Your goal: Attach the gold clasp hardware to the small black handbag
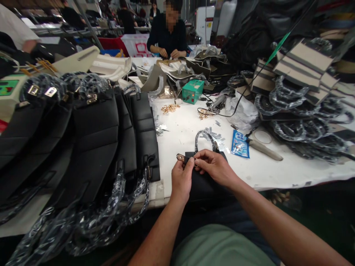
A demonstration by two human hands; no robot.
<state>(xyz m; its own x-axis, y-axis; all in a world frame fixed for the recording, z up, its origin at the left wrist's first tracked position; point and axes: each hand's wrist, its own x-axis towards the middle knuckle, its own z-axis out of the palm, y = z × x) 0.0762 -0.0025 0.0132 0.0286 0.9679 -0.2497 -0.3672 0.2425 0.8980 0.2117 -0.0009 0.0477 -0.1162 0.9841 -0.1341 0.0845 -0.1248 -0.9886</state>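
Observation:
My left hand [182,180] pinches a short black strap whose end carries a shiny metal clasp plate [181,157]. Close against it, my right hand [213,166] has thumb and fingers pressed together at the strap's other part; a small gold-coloured bit shows there, too small to name. Below both hands lies a black bag panel [203,186] at the table's front edge. Its plastic-wrapped handle [204,136] loops up behind my fingers. Flat silver metal plates [217,135] are scattered just beyond the handle.
Stacked black bag panels [95,125] with wrapped handles fill the left. A green box [192,91] stands behind gold fittings [170,108]. To the right are a blue packet [240,144], a tape roll [263,136], a taped-handle tool [266,149] and more panels [302,66]. A person [168,37] works opposite.

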